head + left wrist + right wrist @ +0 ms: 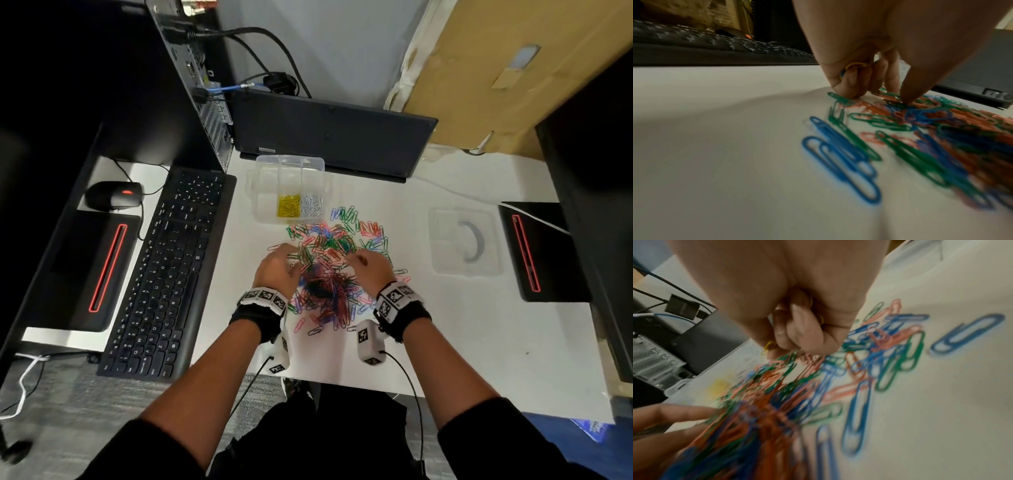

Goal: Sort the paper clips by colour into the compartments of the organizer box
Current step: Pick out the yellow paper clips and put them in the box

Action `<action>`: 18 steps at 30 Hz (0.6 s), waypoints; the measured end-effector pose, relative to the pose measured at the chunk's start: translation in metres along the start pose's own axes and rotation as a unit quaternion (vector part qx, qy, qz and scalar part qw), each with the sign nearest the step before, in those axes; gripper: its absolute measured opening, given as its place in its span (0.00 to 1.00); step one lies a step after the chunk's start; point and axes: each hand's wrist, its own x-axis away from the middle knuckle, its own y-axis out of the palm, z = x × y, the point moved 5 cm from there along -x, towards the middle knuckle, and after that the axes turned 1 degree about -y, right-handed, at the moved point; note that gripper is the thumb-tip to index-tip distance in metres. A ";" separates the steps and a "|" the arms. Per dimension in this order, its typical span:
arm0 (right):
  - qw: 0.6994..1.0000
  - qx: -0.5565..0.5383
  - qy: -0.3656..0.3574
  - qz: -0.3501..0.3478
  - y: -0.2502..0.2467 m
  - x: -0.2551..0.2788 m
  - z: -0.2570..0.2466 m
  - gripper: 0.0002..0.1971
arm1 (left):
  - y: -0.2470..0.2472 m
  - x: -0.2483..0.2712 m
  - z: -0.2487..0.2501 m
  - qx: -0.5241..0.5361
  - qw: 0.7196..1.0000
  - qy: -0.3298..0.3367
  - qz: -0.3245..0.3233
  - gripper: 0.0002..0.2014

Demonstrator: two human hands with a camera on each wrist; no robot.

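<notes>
A heap of blue, green, red and pink paper clips (334,270) lies on the white desk. Behind it stands the clear organizer box (270,178), with yellow clips (288,205) in one front compartment and white clips (312,204) beside them. My left hand (279,265) is at the heap's left edge; its curled fingers hold a yellow clip (856,65) while the fingertips (846,93) touch the desk. My right hand (364,263) hovers over the heap's right side, fingers (797,331) curled round yellow clips (769,344).
A black keyboard (164,274) lies to the left, with a mouse (114,198) beyond it. A closed laptop (329,133) stands behind the box. The clear lid (462,240) rests on the right, near a black device (541,253). Cables hang from both wrist cameras.
</notes>
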 end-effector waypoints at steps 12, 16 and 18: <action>0.963 -0.257 0.072 -0.042 -0.030 -0.064 -0.009 0.13 | -0.001 -0.010 0.016 -0.044 0.998 0.035 -0.014 0.13; 0.852 -0.495 0.142 -0.098 -0.023 -0.057 0.004 0.08 | 0.006 -0.014 0.024 -0.075 0.995 0.061 -0.029 0.12; 0.815 -0.543 0.167 -0.115 -0.023 -0.054 0.010 0.11 | 0.005 -0.014 0.022 -0.067 0.996 0.061 -0.022 0.08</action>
